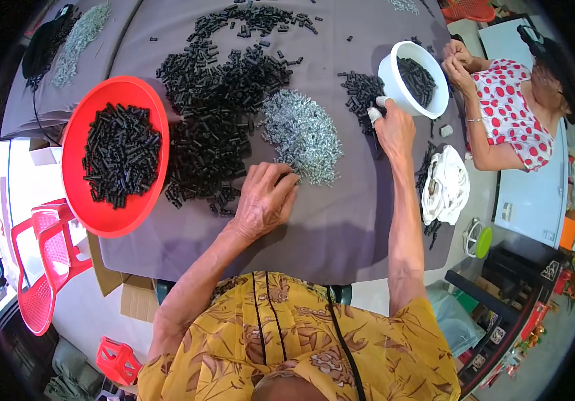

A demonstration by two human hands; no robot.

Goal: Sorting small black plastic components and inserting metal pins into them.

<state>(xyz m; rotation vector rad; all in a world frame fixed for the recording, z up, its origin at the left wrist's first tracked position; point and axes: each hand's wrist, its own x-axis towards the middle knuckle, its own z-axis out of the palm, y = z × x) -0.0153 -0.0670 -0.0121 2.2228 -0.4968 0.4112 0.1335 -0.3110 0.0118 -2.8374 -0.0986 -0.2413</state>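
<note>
Left fingers (273,175) at the silvery pile (306,136)

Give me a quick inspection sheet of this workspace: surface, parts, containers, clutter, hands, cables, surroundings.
Surface: grey-covered table, parts spread across it.
Parts: large heap of black pieces; silver pile beside it; smaller black heap further right.
Containers: red basin and white bowl, both holding black pieces.
Clutter: crumpled white cloth at the right edge.
Left hand: fingers at the silver pile's near edge; grip hidden.
Right hand: beside the white bowl, two fingers wearing white covers; grip unclear.
Cables: thin dark cord, upper left.
Surroundings: co-worker at right; red chair at left; green-topped stool at right.
</note>
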